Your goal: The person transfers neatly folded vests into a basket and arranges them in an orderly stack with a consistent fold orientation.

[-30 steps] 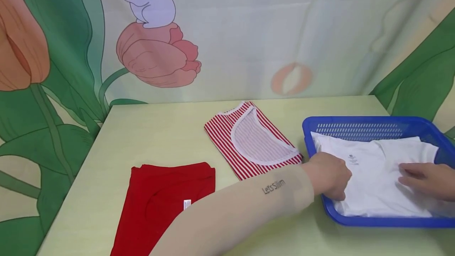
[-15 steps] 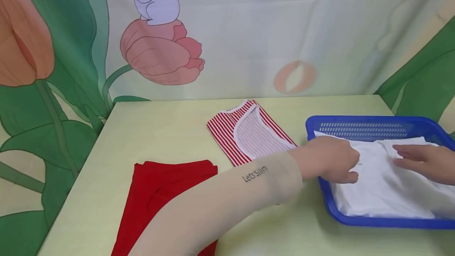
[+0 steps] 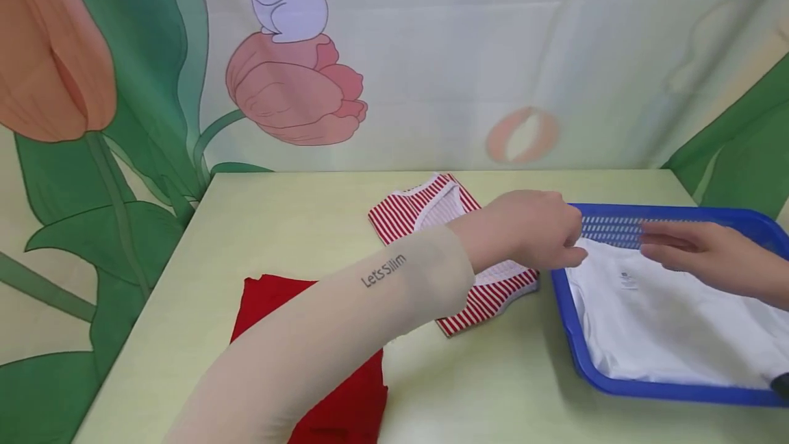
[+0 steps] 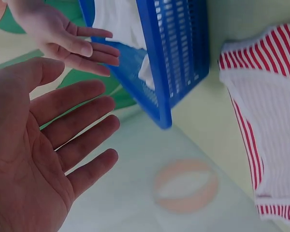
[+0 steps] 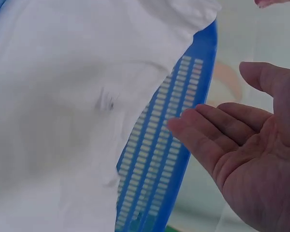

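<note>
A folded white shirt (image 3: 672, 321) with a small printed neck label lies in a blue plastic basket (image 3: 582, 355) at the right. My left hand (image 3: 539, 231) hovers by the basket's left rim, over the striped garment; in the left wrist view its fingers are spread and hold nothing. Above the back part of the white shirt is my right hand (image 3: 703, 252), fingers extended, palm bare in the right wrist view. The red-and-white striped garment (image 3: 401, 218) lies folded on the table, partly covered by my left forearm. A folded red garment (image 3: 351, 396) lies nearer, also partly hidden by that sleeve.
The pale green table (image 3: 296, 225) carries all these things. Behind it hangs a curtain (image 3: 431, 74) printed with tulips and a white rabbit. A small dark object (image 3: 780, 384) shows at the basket's near right rim.
Both hands have lifted off the white shirt and moved toward the back; the left has also shifted left, out over the basket's rim. The view has turned slightly left.
</note>
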A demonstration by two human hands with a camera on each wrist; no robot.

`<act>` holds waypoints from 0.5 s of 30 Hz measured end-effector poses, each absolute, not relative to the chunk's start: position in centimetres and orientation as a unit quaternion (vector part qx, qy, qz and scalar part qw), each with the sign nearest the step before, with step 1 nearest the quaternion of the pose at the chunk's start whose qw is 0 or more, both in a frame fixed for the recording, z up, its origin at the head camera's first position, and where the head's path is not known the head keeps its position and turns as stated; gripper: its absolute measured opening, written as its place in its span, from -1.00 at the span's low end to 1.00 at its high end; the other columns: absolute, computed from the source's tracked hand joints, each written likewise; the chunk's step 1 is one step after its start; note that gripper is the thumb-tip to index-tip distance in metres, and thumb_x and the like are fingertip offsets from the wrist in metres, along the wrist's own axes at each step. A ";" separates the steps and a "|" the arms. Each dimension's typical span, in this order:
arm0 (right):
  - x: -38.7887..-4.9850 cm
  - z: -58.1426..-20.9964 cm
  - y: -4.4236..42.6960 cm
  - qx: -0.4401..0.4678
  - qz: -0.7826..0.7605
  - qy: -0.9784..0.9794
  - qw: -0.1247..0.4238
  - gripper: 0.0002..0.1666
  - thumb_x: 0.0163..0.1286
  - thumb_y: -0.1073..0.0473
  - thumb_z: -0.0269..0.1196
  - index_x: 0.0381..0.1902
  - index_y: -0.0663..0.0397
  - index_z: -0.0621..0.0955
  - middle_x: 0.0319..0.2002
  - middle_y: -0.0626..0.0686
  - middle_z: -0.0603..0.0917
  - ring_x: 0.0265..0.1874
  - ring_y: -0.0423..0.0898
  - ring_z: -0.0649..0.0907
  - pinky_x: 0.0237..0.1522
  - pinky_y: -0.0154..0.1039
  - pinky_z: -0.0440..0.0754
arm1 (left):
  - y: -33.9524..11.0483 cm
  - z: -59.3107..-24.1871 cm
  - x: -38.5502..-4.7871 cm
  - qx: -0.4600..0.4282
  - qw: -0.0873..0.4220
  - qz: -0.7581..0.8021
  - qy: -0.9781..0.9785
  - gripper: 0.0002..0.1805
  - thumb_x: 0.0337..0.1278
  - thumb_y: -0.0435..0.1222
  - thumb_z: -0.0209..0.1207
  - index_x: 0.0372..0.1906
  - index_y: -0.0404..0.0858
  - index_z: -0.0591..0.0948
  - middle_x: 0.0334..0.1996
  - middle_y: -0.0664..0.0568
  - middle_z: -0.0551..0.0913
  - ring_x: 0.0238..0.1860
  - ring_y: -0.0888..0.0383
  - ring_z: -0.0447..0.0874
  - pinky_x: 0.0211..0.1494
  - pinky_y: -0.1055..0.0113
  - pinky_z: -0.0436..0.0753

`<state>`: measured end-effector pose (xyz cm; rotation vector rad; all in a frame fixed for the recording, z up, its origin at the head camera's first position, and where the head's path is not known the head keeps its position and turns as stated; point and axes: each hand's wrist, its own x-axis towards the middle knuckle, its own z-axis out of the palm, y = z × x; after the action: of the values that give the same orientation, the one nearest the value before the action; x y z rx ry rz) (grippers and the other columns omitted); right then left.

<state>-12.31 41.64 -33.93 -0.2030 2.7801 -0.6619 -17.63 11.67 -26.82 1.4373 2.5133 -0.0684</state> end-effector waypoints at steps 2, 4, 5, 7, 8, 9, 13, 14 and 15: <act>-12.6 -33.6 40.4 -0.071 -0.258 0.952 0.146 -0.25 0.72 0.00 0.14 0.59 0.43 0.29 0.35 0.46 0.57 0.12 0.31 0.76 -0.01 0.00 0.81 | 10.6 -26.4 -17.9 0.489 0.120 -0.014 0.864 -0.50 0.63 0.06 0.02 -0.56 0.00 0.50 -0.63 0.25 0.39 -0.44 0.27 0.44 -0.34 0.33 0.45; -12.8 -33.3 39.3 -0.075 -0.281 0.945 0.147 -0.25 0.74 -0.02 0.11 0.61 0.37 0.28 0.39 0.45 0.54 0.14 0.28 0.76 0.03 0.00 0.80 | 9.5 -26.1 -18.1 0.484 0.122 -0.007 0.866 -0.52 0.63 0.07 0.04 -0.52 0.00 0.57 -0.59 0.25 0.46 -0.40 0.26 0.49 -0.31 0.33 0.48; -13.0 -33.2 38.8 -0.078 -0.294 0.941 0.147 -0.25 0.74 -0.03 0.11 0.63 0.34 0.27 0.42 0.45 0.51 0.17 0.29 0.75 0.06 0.00 0.79 | 8.9 -26.0 -18.3 0.482 0.122 -0.004 0.868 -0.54 0.63 0.07 0.04 -0.47 0.00 0.63 -0.55 0.26 0.52 -0.36 0.25 0.52 -0.29 0.32 0.50; -13.3 -32.9 37.7 -0.081 -0.311 0.935 0.149 -0.23 0.74 -0.07 0.10 0.65 0.29 0.26 0.46 0.45 0.47 0.22 0.29 0.72 0.11 0.05 0.76 | 7.8 -25.8 -18.6 0.473 0.123 -0.002 0.872 -0.58 0.63 0.08 0.05 -0.32 0.00 0.75 -0.42 0.26 0.65 -0.27 0.24 0.60 -0.19 0.31 0.57; -13.5 -32.9 37.2 -0.082 -0.317 0.933 0.150 -0.22 0.73 -0.10 0.10 0.65 0.26 0.26 0.47 0.43 0.46 0.23 0.29 0.71 0.13 0.06 0.75 | 7.2 -25.8 -18.7 0.468 0.123 0.000 0.875 -0.60 0.63 0.08 0.05 -0.22 0.01 0.80 -0.32 0.27 0.71 -0.21 0.24 0.63 -0.13 0.30 0.60; -13.7 -32.8 36.8 -0.085 -0.320 0.932 0.149 -0.21 0.73 -0.11 0.10 0.66 0.24 0.26 0.48 0.42 0.46 0.23 0.29 0.71 0.14 0.09 0.74 | 6.6 -25.9 -18.9 0.461 0.125 0.001 0.878 -0.61 0.62 0.08 0.06 -0.13 0.02 0.82 -0.23 0.27 0.74 -0.16 0.23 0.65 -0.07 0.29 0.62; -14.2 -32.4 35.3 -0.096 -0.337 0.925 0.147 -0.22 0.72 -0.11 0.11 0.67 0.18 0.26 0.48 0.34 0.50 0.25 0.24 0.71 0.15 -0.05 0.76 | 4.4 -25.9 -19.4 0.434 0.126 0.004 0.892 -0.61 0.61 0.08 0.07 0.09 0.04 0.83 0.01 0.26 0.78 -0.03 0.20 0.70 0.11 0.23 0.66; -14.4 -32.3 35.0 -0.101 -0.341 0.923 0.147 -0.23 0.73 -0.10 0.11 0.67 0.16 0.26 0.47 0.32 0.51 0.25 0.23 0.71 0.13 -0.14 0.76 | 3.9 -25.9 -19.5 0.427 0.129 0.006 0.895 -0.61 0.61 0.07 0.08 0.10 0.04 0.83 0.02 0.25 0.78 -0.02 0.19 0.70 0.11 0.23 0.66; -14.5 -32.2 34.7 -0.106 -0.343 0.922 0.146 -0.24 0.73 -0.09 0.11 0.68 0.15 0.26 0.47 0.31 0.52 0.25 0.21 0.72 0.11 -0.22 0.75 | 3.4 -25.9 -19.6 0.421 0.130 0.007 0.898 -0.61 0.61 0.07 0.08 0.10 0.04 0.83 0.01 0.25 0.78 -0.01 0.18 0.69 0.12 0.23 0.66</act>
<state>-14.48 34.65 -32.18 -0.3059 2.6540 -0.9885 -19.63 3.37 -25.87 1.2232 2.6074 0.0203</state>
